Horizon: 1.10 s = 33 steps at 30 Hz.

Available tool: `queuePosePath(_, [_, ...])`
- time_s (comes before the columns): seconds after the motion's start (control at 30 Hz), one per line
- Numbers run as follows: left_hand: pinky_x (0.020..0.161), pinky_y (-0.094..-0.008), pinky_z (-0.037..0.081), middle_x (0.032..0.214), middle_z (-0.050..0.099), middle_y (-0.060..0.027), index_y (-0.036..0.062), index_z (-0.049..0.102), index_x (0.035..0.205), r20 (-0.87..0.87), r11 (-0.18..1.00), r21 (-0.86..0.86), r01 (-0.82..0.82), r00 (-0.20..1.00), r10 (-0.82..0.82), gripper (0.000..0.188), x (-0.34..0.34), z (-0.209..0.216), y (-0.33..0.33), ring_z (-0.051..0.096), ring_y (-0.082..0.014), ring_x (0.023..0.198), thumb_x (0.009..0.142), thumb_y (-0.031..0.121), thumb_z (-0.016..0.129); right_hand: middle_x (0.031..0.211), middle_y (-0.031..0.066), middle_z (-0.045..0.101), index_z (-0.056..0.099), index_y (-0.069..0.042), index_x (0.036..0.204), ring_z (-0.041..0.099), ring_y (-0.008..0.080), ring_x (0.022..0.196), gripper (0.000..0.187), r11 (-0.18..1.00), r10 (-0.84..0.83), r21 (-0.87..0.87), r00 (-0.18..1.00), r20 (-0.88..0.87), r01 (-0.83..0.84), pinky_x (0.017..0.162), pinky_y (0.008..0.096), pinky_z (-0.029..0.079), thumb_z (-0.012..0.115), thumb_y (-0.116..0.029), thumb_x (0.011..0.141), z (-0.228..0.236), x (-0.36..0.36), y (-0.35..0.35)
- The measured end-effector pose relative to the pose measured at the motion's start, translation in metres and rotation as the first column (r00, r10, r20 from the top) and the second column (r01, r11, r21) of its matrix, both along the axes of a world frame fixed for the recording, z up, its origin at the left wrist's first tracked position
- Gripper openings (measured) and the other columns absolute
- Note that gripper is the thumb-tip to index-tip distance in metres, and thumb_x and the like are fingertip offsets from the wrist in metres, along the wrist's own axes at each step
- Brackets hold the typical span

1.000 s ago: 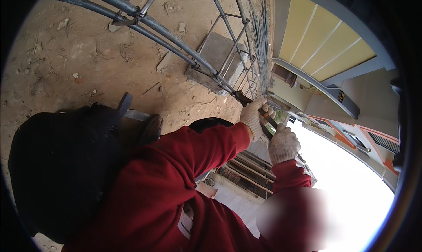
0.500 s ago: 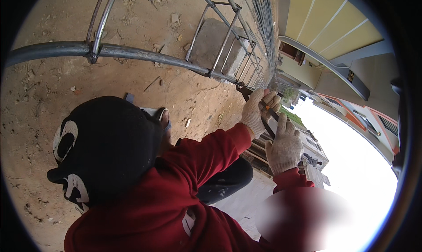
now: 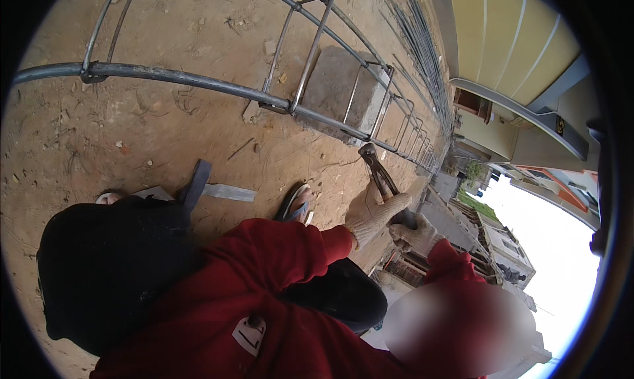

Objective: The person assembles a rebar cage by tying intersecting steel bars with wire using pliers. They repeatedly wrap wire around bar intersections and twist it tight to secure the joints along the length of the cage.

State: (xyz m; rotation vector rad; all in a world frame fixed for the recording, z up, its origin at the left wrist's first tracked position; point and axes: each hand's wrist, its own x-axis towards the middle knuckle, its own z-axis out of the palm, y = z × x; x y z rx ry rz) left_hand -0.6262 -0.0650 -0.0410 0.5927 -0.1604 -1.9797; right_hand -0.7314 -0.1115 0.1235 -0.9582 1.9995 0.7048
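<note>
A pair of end-cutting pincers slants up from my gloved hands, its jaws just below the long steel bar near a cross-tie joint. I cannot tell whether the jaws grip a wire there. My left hand, in a pale knitted glove, is closed around the handles. Closed at the dark lower handle end is my right hand, also gloved and partly behind the left. The bar belongs to a rebar cage with rectangular ties, which runs off to the far right.
A concrete block lies under the cage on sandy ground. Loose rods lie beyond. Closer in are a sandalled foot, flat grey strips and a large black cloth-covered shape at left. Buildings stand at right.
My right hand has gone from extended fingers beside the handles to closing around their end. The pincers stand more upright, and the whole view has shifted.
</note>
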Motion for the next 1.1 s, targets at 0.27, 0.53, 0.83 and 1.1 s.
queuePosePath(0.27, [0.100, -0.0368, 0.045, 0.115, 0.065, -0.0103, 0.0023, 0.056, 0.132, -0.001, 0.869, -0.465, 0.169, 0.981, -0.192, 0.061, -0.067, -0.130, 0.032, 0.060, -0.0225, 0.112, 0.085, 0.034, 0.079, 0.079, 0.0043, 0.067, 0.062, -0.002, 0.123, 0.068, 0.0150, 0.067, 0.030, 0.945, -0.139, 0.324, 0.842, 0.521, -0.044, 0.055, 0.0272, 0.054, 0.058, -0.025, 0.103, -0.089, -0.108, 0.007])
queuePosePath(0.53, [0.095, -0.0376, 0.050, 0.115, 0.070, -0.0193, -0.0024, 0.066, 0.117, 0.203, 0.955, 0.291, -0.061, 0.979, 0.001, 0.050, -0.018, -0.237, 0.038, 0.066, -0.0286, 0.108, 0.103, 0.041, 0.047, 0.071, 0.0111, 0.066, 0.063, -0.005, 0.113, 0.067, 0.0279, 0.063, 0.031, 0.868, 0.481, -0.379, 0.733, 0.481, -0.320, 0.058, 0.0427, 0.052, 0.061, -0.032, 0.097, -0.260, -0.209, 0.033])
queuePosePath(0.83, [0.073, -0.0242, 0.049, 0.097, 0.072, -0.0043, 0.0013, 0.073, 0.103, 0.657, 0.949, 0.286, -0.134, 0.748, -0.093, 0.028, -0.056, -0.148, -0.004, 0.067, -0.0122, 0.091, 0.093, 0.027, 0.072, 0.092, 0.0195, 0.068, 0.060, -0.011, 0.118, 0.067, 0.0415, 0.082, 0.033, 0.561, 0.791, -0.704, 0.532, 0.301, -0.435, 0.068, 0.0510, 0.053, 0.064, -0.025, 0.088, -0.329, -0.216, 0.016])
queuePosePath(1.1, [0.081, -0.0385, 0.059, 0.109, 0.071, -0.0163, -0.0005, 0.064, 0.114, 0.558, 0.732, 0.582, -0.356, 0.829, -0.040, 0.027, -0.031, -0.133, 0.030, 0.071, -0.0272, 0.096, 0.098, 0.021, 0.061, 0.114, 0.0230, 0.065, 0.044, -0.013, 0.148, 0.067, 0.0399, 0.095, 0.064, 0.722, 0.692, -0.674, 0.141, 0.708, -0.156, 0.079, 0.0473, 0.054, 0.065, -0.031, 0.091, -0.350, -0.195, 0.016])
